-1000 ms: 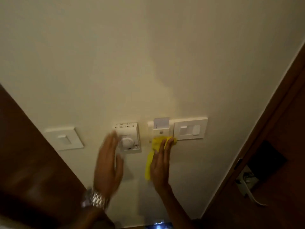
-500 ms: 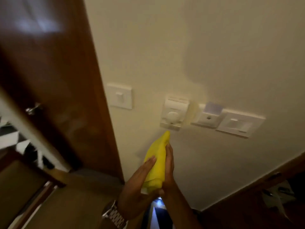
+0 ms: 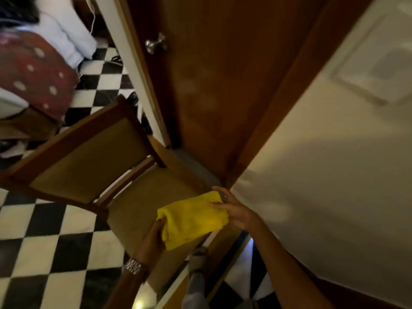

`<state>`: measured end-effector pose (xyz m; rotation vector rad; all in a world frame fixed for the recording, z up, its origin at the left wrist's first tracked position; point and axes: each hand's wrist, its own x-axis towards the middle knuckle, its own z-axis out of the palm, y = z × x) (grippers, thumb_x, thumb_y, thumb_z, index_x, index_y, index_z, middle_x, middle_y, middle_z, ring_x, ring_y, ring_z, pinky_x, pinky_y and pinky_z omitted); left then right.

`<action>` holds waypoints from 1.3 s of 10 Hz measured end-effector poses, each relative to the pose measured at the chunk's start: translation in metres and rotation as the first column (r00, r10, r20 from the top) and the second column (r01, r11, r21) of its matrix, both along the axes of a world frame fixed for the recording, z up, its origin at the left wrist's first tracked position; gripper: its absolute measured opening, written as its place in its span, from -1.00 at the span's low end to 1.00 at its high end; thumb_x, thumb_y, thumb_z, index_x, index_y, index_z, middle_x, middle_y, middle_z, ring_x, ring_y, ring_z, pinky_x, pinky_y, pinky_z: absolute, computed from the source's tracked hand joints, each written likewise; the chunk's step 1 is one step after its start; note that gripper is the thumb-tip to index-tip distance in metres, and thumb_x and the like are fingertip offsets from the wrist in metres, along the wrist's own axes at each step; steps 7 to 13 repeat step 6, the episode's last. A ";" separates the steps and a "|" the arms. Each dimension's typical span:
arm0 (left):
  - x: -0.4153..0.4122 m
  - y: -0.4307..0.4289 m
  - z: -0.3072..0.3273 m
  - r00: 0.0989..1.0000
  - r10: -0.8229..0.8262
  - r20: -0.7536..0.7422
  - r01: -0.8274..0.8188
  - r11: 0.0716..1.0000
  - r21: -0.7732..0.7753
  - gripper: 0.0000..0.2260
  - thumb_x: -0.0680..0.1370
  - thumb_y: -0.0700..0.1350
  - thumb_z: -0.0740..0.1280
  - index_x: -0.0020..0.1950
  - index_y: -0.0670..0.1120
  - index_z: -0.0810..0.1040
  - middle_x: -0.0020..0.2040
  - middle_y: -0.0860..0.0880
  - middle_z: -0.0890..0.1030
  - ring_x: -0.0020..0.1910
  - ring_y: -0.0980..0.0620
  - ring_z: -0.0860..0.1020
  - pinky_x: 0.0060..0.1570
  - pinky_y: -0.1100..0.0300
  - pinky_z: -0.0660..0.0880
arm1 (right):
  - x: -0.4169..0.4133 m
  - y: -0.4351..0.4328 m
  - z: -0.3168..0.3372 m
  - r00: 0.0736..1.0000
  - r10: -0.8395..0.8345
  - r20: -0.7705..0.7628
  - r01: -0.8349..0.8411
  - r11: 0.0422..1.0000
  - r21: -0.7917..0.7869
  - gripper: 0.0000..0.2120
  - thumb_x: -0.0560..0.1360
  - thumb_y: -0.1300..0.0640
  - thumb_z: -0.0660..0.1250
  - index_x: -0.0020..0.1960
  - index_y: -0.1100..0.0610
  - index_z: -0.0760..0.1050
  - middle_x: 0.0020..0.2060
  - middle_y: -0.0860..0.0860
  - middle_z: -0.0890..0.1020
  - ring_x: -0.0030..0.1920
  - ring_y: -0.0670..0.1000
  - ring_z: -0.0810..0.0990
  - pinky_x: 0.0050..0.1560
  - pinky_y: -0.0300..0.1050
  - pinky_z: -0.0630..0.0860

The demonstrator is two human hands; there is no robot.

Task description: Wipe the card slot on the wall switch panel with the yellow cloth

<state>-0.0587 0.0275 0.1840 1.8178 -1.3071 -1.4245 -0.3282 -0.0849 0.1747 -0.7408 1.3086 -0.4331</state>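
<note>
I hold the cloth between both hands, over the chair. It is a soft, nubbly yellow fabric, folded into a thick oblong with rounded ends. My left hand grips its lower left end, fingers curled around the fold. My right hand pinches the upper right end, thumb on top and fingers closed on the edge. On my left wrist sits a linked metal watch.

The chair has a dark wooden frame and flat, dull olive padding on seat and back. Beneath it the floor is glossy black and white checks. Behind stands a smooth brown wooden door with a rounded metal knob. At the upper right, on the plain cream wall, a pale square plate shows, too blurred to tell whether it has the card slot.
</note>
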 end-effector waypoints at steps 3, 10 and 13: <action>0.034 0.022 -0.210 0.943 0.046 0.331 -0.142 0.951 0.274 -0.39 0.73 0.16 0.27 0.69 -0.05 0.15 0.66 -0.15 0.15 0.48 -0.22 0.36 0.41 -0.14 0.45 | 0.122 0.042 -0.213 0.786 0.343 -0.514 -0.486 0.856 -0.173 -0.48 0.73 0.11 0.18 0.64 0.17 0.13 0.63 0.11 0.17 0.61 0.09 0.21 0.60 -0.08 0.16; 0.018 -0.013 -0.194 0.575 -0.578 0.579 0.166 0.775 0.609 -0.32 0.76 -0.08 0.20 0.69 0.23 -0.18 0.58 -0.14 -0.52 0.58 -0.43 -0.31 0.57 -0.26 0.25 | 0.094 0.037 -0.211 0.440 0.084 -0.894 -0.840 0.389 -0.378 -0.59 0.31 -0.09 0.66 0.13 -0.04 0.74 0.26 0.05 0.68 0.30 0.10 0.64 0.19 0.19 0.65; 0.018 -0.013 -0.194 0.575 -0.578 0.579 0.166 0.775 0.609 -0.32 0.76 -0.08 0.20 0.69 0.23 -0.18 0.58 -0.14 -0.52 0.58 -0.43 -0.31 0.57 -0.26 0.25 | 0.094 0.037 -0.211 0.440 0.084 -0.894 -0.840 0.389 -0.378 -0.59 0.31 -0.09 0.66 0.13 -0.04 0.74 0.26 0.05 0.68 0.30 0.10 0.64 0.19 0.19 0.65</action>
